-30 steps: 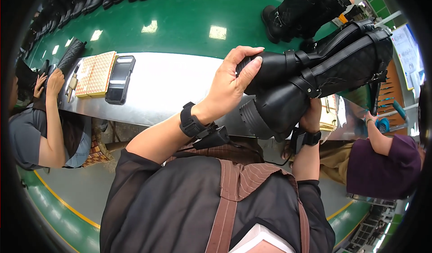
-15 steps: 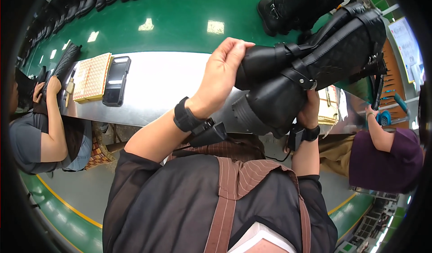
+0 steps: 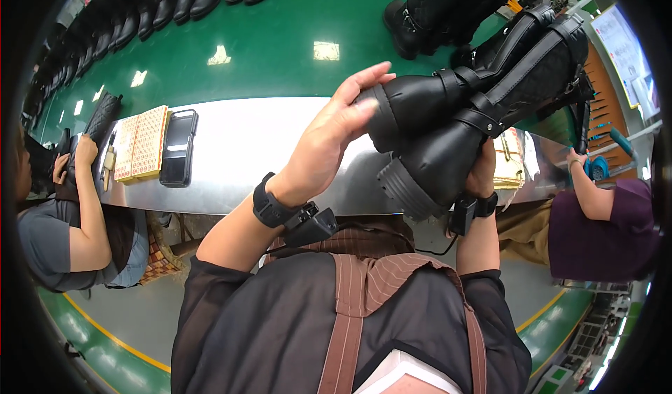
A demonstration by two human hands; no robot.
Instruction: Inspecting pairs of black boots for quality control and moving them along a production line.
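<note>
Stretching across twelve o'clock, the green table [image 3: 280,51] is lined at eleven by a boot row [image 3: 164,12], kept to the far side, it seems, out of the way. Below it, the bench [image 3: 245,142] is set close, likely for easy reach. And here, at two o'clock, the boots [image 3: 483,103] are held up, shafts tilted away, foot ends turned inward, apparently for a better view! The lower boot [image 3: 437,163] is gripped from underneath by the right hand [image 3: 483,170], presumably to bear the weight; some fingers are hidden. The left hand [image 3: 323,138] is held half open at the upper boot [image 3: 413,103], perhaps to steady it; firm contact cannot be told. At nine, a patterned stack [image 3: 142,142] and a black case [image 3: 179,149] are parked side by side, probably within reach.
</note>
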